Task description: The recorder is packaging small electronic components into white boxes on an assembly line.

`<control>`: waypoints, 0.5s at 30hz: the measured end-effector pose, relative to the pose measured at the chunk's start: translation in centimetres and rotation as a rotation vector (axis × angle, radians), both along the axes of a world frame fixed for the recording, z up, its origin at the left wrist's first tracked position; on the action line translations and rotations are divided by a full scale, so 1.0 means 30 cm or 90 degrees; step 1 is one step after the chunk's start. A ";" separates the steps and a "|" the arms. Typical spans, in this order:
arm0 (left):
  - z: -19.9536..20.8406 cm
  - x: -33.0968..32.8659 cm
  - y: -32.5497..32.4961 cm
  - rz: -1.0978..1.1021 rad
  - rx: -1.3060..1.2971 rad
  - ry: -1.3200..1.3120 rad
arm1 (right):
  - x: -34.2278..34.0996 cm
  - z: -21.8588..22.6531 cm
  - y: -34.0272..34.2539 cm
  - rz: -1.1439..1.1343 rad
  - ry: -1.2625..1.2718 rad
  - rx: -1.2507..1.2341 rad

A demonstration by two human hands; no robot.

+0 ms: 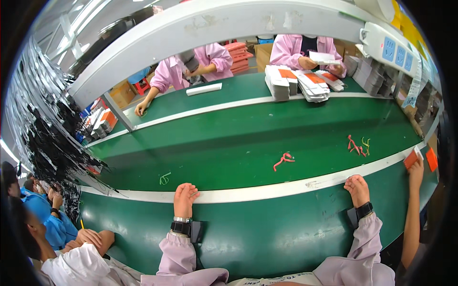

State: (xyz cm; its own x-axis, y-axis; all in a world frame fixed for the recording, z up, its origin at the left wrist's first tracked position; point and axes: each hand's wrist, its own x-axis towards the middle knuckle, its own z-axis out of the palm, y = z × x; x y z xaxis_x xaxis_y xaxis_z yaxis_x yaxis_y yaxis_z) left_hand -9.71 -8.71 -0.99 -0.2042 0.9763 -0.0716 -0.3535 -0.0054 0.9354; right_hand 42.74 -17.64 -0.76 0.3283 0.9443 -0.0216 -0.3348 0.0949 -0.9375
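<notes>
So the loose green strip [164, 179] sits on the table's [133, 171] green surface past the pale rail [267, 191], just beyond the left hand [186, 200]. A red strip [283, 161] lies between the hands, further out. Both left and right hand [358, 190] look empty, fingers loosely curled, by the rail; can't tell if they're touching it. Nothing's in hand, strips lie scattered, so I honestly can't judge what's done or left. Across the way, white-and-orange boxes [311, 86] are stacked. There's shirt lettering [286, 278], plus a printed tag [413, 88] below the white power strip [389, 49].
</notes>
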 end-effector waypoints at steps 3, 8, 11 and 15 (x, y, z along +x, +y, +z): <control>0.002 -0.002 0.001 -0.005 0.019 -0.002 | -0.006 -0.007 -0.007 -0.007 -0.013 -0.003; 0.005 0.001 0.000 -0.007 0.013 0.027 | -0.020 0.003 -0.009 -0.026 -0.035 -0.020; -0.005 0.003 0.002 -0.005 0.021 0.026 | -0.026 0.002 -0.003 -0.024 -0.034 -0.023; -0.012 -0.014 0.003 -0.014 0.023 0.030 | -0.031 -0.005 -0.015 -0.025 -0.039 -0.022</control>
State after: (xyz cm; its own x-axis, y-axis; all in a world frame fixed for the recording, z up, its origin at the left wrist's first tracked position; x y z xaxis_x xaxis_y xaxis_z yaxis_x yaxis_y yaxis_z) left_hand -10.12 -8.63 -1.34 -0.1842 0.9825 -0.0274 -0.3100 -0.0316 0.9502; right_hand 41.81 -18.09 -0.92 0.3672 0.9296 -0.0329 -0.2733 0.0740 -0.9591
